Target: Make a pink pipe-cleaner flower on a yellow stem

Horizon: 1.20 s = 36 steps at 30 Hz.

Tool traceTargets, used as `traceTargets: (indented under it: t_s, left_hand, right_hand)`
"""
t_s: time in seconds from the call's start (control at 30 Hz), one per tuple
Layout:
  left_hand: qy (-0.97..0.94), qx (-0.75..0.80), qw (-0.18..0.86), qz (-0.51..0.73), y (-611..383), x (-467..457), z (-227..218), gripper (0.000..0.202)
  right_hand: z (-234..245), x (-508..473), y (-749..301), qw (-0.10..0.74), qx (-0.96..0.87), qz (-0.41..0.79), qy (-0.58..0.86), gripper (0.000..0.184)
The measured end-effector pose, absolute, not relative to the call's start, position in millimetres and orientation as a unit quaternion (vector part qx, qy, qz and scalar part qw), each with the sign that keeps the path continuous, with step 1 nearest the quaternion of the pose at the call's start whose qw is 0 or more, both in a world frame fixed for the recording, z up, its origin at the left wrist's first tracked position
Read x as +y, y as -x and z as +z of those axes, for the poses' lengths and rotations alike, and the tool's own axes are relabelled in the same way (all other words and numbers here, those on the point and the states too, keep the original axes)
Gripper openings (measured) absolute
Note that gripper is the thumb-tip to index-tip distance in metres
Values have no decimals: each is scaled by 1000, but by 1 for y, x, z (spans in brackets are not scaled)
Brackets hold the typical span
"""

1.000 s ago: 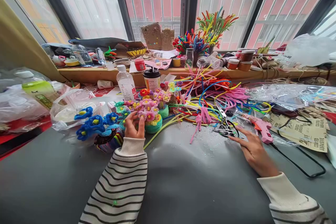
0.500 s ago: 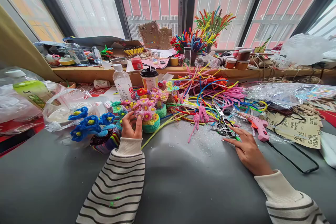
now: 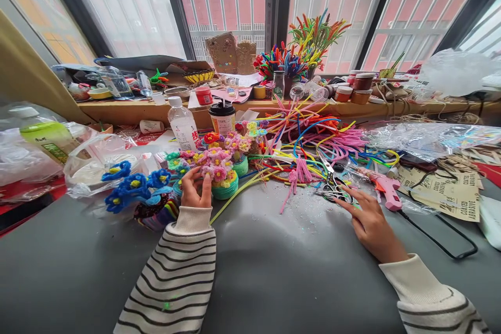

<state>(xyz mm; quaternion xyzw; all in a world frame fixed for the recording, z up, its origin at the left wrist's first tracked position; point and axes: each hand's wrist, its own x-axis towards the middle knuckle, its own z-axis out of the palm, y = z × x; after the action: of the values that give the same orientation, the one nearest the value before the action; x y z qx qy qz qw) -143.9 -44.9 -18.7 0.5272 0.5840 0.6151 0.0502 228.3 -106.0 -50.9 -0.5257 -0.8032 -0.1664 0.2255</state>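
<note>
My left hand (image 3: 197,190) is at a small pot of pink pipe-cleaner flowers (image 3: 215,163), its thumb and fingers bent around the near side of the blooms. Its other fingertips are hidden. A green-wrapped pot (image 3: 226,188) is just right of that hand, and blue pipe-cleaner flowers (image 3: 135,185) in a striped pot (image 3: 160,211) are to its left. My right hand (image 3: 373,224) has its fingers stretched out and apart, with fingertips at the handles of metal scissors (image 3: 332,188) lying on the table. It does not grip them.
Loose pipe cleaners (image 3: 329,138) are heaped behind the scissors. A pink glue gun (image 3: 387,190) with a black cord and sandpaper sheets (image 3: 446,193) lie at right. A water bottle (image 3: 183,128) and a lidded cup (image 3: 222,117) stand behind the flowers. Glitter bits dot the grey table (image 3: 274,271).
The fingers of my right hand have shifted slightly over the scissors' handles. My left hand stays at the pink flowers with hardly any movement.
</note>
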Motion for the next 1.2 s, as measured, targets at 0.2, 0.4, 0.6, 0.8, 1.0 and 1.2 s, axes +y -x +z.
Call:
traceTargets:
  t_s: [0.2,0.4,0.6,0.8,1.0,1.2]
  left_hand:
    - [-526,574,55,625,144,-45,-19,41]
    - [-527,570,68,626,144,-46,-18,40]
    - [-534,572,67,619,144,-47,-18,41]
    - [-533,573,56,620,142,-48,-17,39]
    - [-540,567,59,620,141,-50,-18,37]
    - [-534,576,59,616,139,-52,-18,36]
  right_hand:
    - [-37,-95,-224,209,-822,-199,491,18]
    - [-15,-75,-216,138,-889,-186,395,17]
    - [-11,-67,-215,125,-909,-173,358,26]
    - [-16,-66,-209,192,-904,-98,369,18]
    - [11,-45,-122,379,-848,49,367,13]
    - [10,-11,-18,502,-771,117,375,11]
